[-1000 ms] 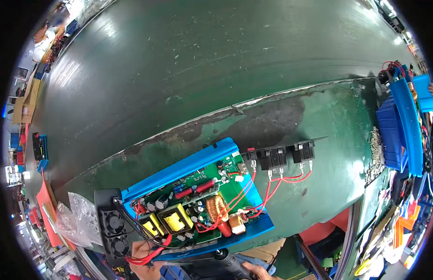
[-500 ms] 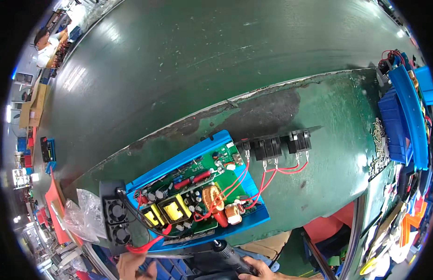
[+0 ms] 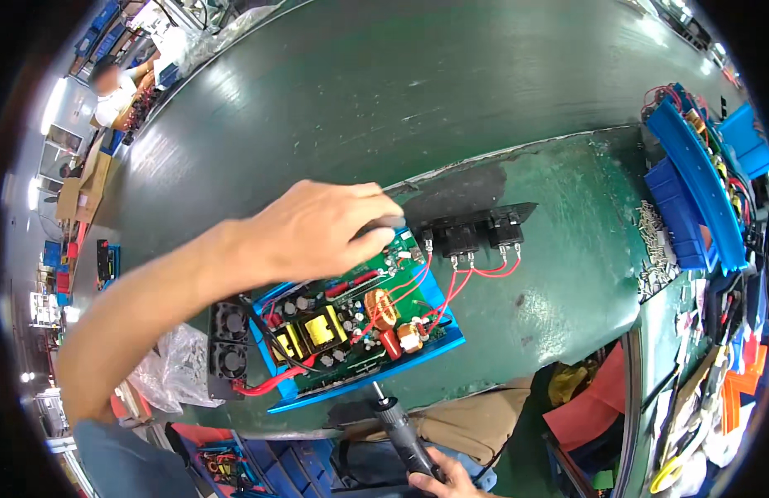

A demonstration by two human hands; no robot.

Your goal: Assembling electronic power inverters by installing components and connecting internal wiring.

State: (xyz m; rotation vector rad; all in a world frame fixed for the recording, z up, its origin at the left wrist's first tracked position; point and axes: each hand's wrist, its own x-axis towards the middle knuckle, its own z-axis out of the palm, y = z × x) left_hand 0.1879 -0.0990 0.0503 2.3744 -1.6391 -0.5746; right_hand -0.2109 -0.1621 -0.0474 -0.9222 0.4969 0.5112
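Note:
A circuit board (image 3: 409,295) with yellow transformers and copper coils sits in an open blue metal housing (image 3: 368,393) on the bench. My left hand (image 3: 318,228) reaches over the housing's far side, thumb and fingers closed around something dark that I cannot make out. Low in the view, my right hand (image 3: 447,475) grips a black electric screwdriver (image 3: 403,436), its bit pointing up at the housing's near edge without clear contact. Red wires join the board to a black end panel with sockets (image 3: 476,235) on the right. Another black panel with two fans (image 3: 229,340) adjoins the left end.
Loose screws (image 3: 652,241) lie in a heap at the right beside a blue bin (image 3: 681,212). Another blue housing (image 3: 695,174) stands over that bin. Clear plastic bags (image 3: 181,369) lie at the left. Across the bench, a person (image 3: 115,91) sits at the far left.
My left hand has risen from the near left edge across the housing to its far side. The screwdriver stays in my right hand. The whole view has shifted slightly.

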